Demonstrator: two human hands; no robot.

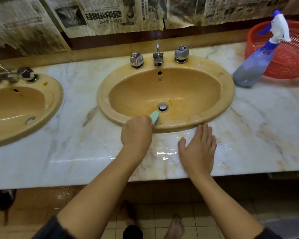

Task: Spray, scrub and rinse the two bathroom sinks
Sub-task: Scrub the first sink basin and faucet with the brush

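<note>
Here the right hand (199, 149) lies flat on the wet counter (76, 152), fingers straight; the left hand (136, 133) grips a green brush (154, 116) inside the right sink (166, 94). Farther off, the spray bottle (255, 66) stands against a red basket (286, 54); the other sink (21, 107) sits left.

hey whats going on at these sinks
A person is scrubbing the middle sink. The left hand grips a green brush and works it on the near inside wall of the basin, close to the drain. The right hand lies open and flat on the wet marble counter by the sink's front rim. A blue spray bottle stands by a red basket at the right. A second sink sits at the left.
</note>
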